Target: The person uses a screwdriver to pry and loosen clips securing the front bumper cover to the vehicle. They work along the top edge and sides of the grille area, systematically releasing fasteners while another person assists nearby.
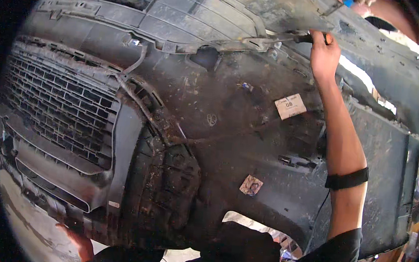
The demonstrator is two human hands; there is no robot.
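A large dirty black car bumper (pixel 247 149) lies with its hollow inner side toward me, its mesh grille (pixel 59 102) at the left. My right hand (pixel 325 56) reaches to the far side, closed around the black and orange handle of a screwdriver (pixel 303 38). The thin shaft points left along the edge of a grey ribbed plastic panel (pixel 203 17); I cannot make out where its tip touches. Low at the left, my left hand (pixel 80 244) is at the bumper's near edge and seems to grip it, some fingers hidden.
Another person's arm (pixel 398 15) comes in at the top right, near a small blue item (pixel 348 1). A pale paper label (pixel 290 107) and a small square sticker (pixel 251 185) are on the bumper's inner face. Assorted clutter lies beyond the bumper's right end.
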